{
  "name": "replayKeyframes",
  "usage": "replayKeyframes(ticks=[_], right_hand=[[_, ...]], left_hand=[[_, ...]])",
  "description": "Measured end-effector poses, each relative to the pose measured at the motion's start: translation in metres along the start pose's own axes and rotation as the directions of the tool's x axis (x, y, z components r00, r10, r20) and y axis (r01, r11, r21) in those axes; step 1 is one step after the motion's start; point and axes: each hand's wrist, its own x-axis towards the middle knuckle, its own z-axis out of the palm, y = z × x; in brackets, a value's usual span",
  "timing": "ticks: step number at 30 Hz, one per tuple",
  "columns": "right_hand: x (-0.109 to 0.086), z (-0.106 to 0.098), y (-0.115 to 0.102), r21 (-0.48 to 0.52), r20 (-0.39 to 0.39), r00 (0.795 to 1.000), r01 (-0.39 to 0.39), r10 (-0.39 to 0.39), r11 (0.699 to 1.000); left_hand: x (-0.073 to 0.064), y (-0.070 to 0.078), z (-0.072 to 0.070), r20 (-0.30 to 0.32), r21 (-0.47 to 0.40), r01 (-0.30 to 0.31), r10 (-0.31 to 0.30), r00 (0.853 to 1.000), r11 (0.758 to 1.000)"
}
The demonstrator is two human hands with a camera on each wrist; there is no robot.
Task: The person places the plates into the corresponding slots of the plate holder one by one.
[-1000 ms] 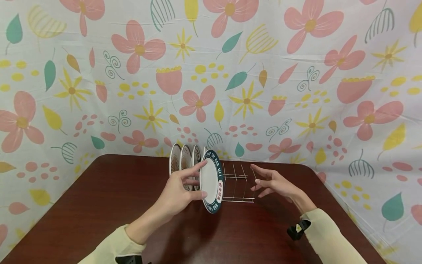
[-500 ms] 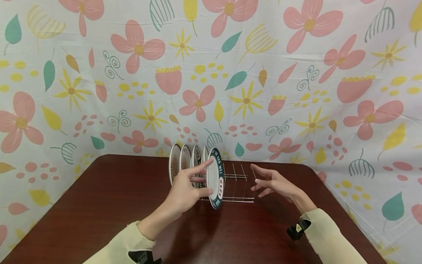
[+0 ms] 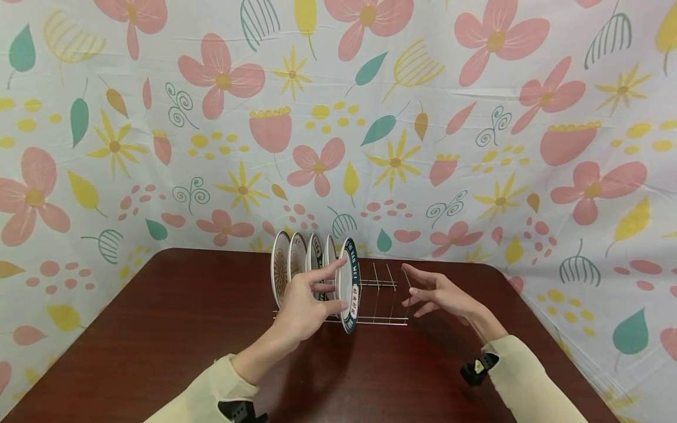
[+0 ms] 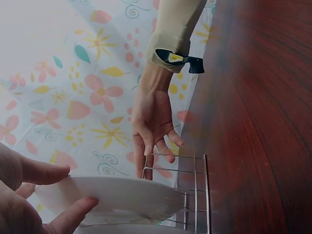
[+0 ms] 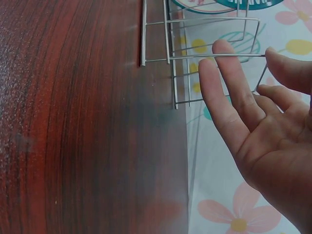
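My left hand pinches a white plate with a teal, lettered rim, thumb on the near side. This plate stands upright, nearly edge-on, within the wire dish rack; whether its lower edge bears on the wires cannot be told. To its left several more plates stand upright in a row in the rack. My right hand holds the end wire of the rack between thumb and forefinger. In the right wrist view the other fingers extend loosely past the wires. The left wrist view shows the held plate's smooth white side.
The rack stands on a dark red-brown wooden table, close to its back edge. Bare wire dividers rise between the held plate and my right hand. A flower-patterned cloth hangs behind the table.
My left hand has moved the teal-rimmed plate rightward and slightly away from me, turning it more edge-on and in line with the other plates. My right hand has stayed at the rack's end.
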Motion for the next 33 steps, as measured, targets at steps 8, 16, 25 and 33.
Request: replayKeyframes(ticks=[8, 16, 25, 33], right_hand=[[-0.001, 0.000, 0.000, 0.002, 0.001, 1.000, -0.001, 0.001, 1.000], [0.000, -0.001, 0.001, 0.006, 0.003, 1.000, 0.001, -0.001, 1.000], [0.001, -0.001, 0.001, -0.001, -0.013, 1.000, -0.019, 0.019, 1.000], [0.001, 0.000, 0.001, 0.005, -0.004, 1.000, -0.010, 0.010, 1.000]], left_hand=[[0.000, -0.002, 0.009, -0.006, 0.044, 0.021, -0.020, 1.000, 0.999], [0.000, -0.002, 0.020, -0.051, 0.105, 0.006, -0.001, 0.999, 0.994], [0.003, -0.001, 0.022, -0.063, 0.126, 0.005, 0.003, 0.998, 0.992], [0.011, -0.006, 0.023, -0.061, 0.153, -0.037, 0.046, 0.997, 0.987]])
